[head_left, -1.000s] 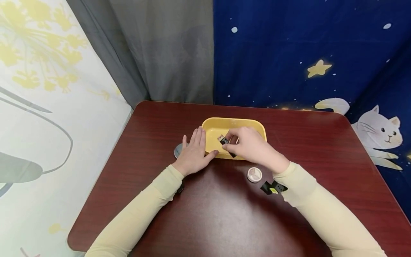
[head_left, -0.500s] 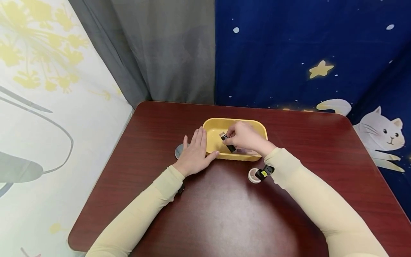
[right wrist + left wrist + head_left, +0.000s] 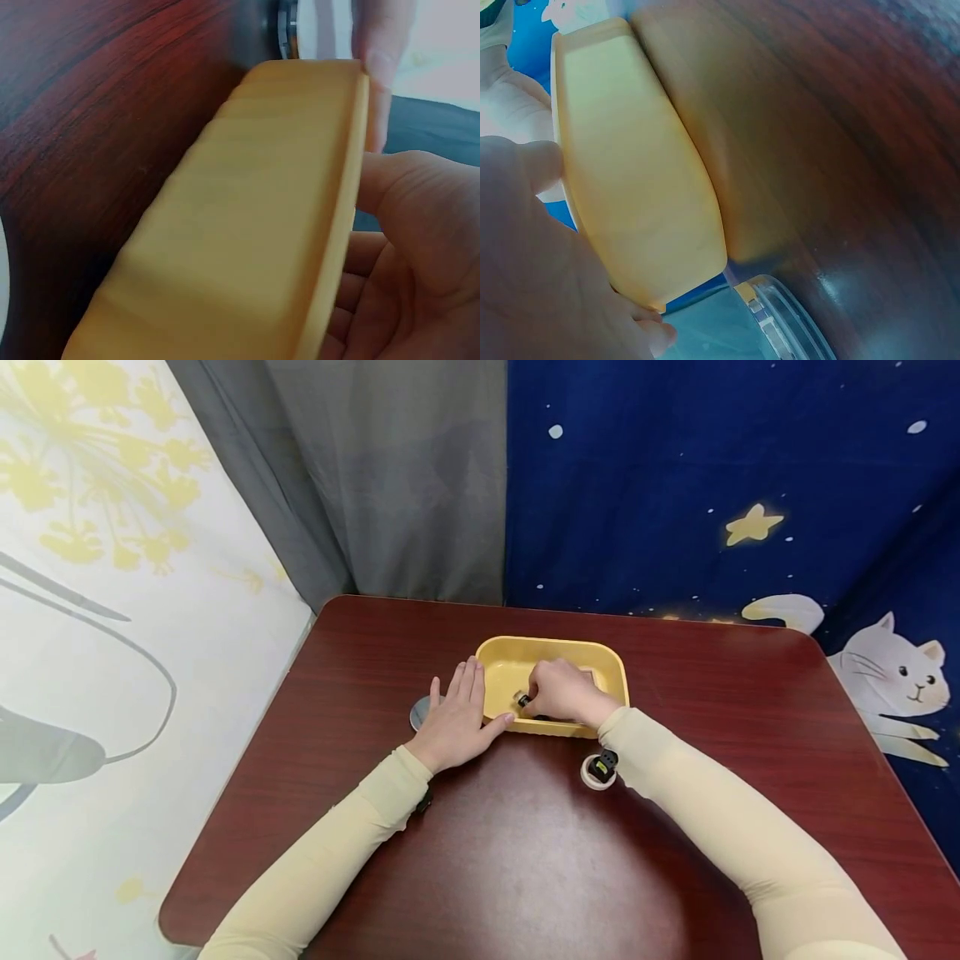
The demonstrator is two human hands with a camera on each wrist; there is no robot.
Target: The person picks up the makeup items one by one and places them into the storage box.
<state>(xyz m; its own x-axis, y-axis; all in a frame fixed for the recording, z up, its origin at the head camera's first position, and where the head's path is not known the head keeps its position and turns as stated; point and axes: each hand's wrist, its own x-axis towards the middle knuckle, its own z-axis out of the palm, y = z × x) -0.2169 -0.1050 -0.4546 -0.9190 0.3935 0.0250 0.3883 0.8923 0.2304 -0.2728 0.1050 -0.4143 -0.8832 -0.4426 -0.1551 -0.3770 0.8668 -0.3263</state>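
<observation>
In the head view a yellow plastic basket (image 3: 517, 647) stands on the table. My right hand (image 3: 566, 689) reaches down inside it and pinches a small black tube (image 3: 522, 699) with a pale, shiny end. Most of the tube is hidden behind the fingers. My left hand (image 3: 453, 718) lies with straight fingers along the basket's left end, its thumb touching the front rim. The right wrist view shows the basket's front wall (image 3: 240, 202) with my right thumb and fingers behind the rim. A flat pinkish item (image 3: 588, 676) shows in the basket beyond my right hand.
A round white-rimmed compact (image 3: 597, 783) sits in front of the basket, partly covered by the right wrist camera. Beside my left hand is a round clear-sided grey case (image 3: 727, 322). The dark red table (image 3: 712, 677) meets grey and blue curtains behind.
My right hand has moved from above the basket's front rim down into it, carrying the black tube. The right forearm has swung left over the compact. My left hand stays in place.
</observation>
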